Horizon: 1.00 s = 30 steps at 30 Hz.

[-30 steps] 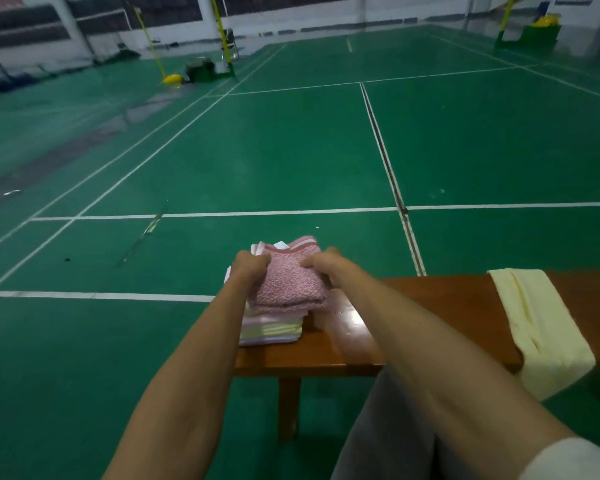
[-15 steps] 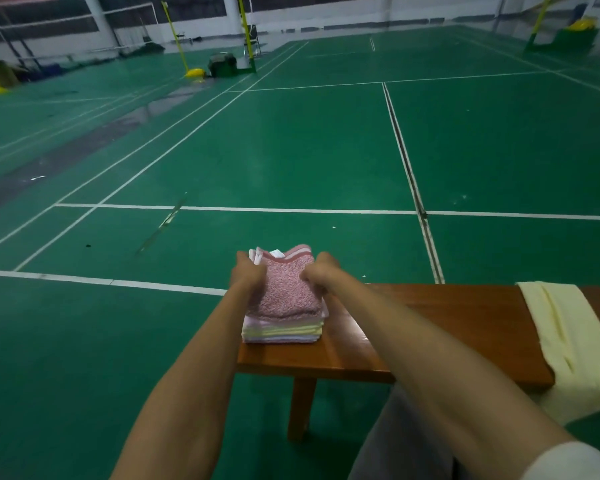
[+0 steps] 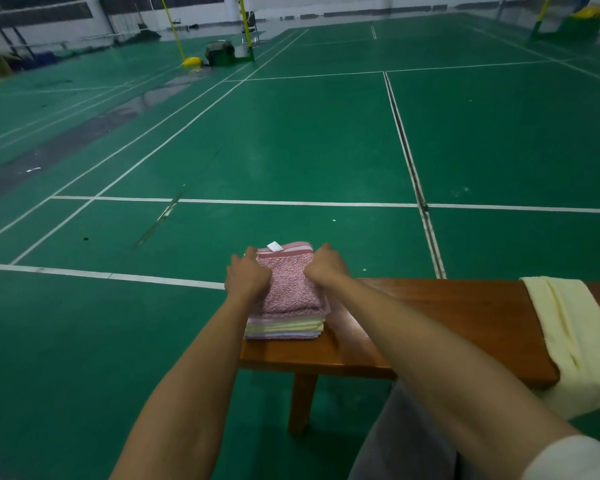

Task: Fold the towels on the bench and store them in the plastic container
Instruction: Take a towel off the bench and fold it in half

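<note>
Green court floor [image 3: 291,133] with white lines.

I see a speckled pink towel [image 3: 288,289] with a paler pink striped border and a white tag, topping a stack [image 3: 284,329] of pale yellow, lilac and pink layers. The bench [image 3: 447,317] is glossy reddish-brown, draped with a plain cream-yellow towel [image 3: 575,337]. The floor [image 3: 291,140] is green with white lines.
</note>
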Tool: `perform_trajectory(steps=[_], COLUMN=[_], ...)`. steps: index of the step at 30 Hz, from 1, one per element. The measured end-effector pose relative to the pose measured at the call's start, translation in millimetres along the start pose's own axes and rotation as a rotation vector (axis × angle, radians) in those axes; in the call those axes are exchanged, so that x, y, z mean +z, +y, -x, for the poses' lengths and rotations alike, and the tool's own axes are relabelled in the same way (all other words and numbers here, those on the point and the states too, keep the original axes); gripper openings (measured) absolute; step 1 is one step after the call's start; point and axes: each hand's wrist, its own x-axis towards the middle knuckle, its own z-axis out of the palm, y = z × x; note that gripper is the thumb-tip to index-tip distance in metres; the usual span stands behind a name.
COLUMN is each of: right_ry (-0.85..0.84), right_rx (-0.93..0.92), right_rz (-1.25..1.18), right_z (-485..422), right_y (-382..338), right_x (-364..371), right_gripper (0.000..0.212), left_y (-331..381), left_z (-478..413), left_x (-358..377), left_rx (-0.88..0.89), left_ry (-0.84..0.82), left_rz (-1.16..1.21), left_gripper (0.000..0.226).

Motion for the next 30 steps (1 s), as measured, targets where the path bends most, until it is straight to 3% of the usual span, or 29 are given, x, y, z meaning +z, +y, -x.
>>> perform_trajectory(steps=[4,7,13,30], right_ry=[0.110,0.089,-0.088,-0.050], right_rx=[-0.216,-0.355,-0.408,-0.397], right_rz=[0.227,0.333,0.501,0.453], right_z=[3.0,3.2,-5.7,-21.4], right_y=[-6.3,-16.3,-0.1,22.9], right_x=[8.1,19.4,48.4,75.3], right_gripper=[0.071,0.062,0.062,0.065], left_y=[2.7,1.2,-17.3,-32.9], left_z=[-0.6,-5.1,-4.8,-9.3], left_x=[1.3,8.5,29.5,56.3], left_rx=[0.276,0.432,0.375,0.377], left_ry=[0.084,0.007,-0.134,-0.072], left_rz=[-0.243,-0.371,-0.461,-0.366], left_gripper=[0.052,0.051,0.060,0.060])
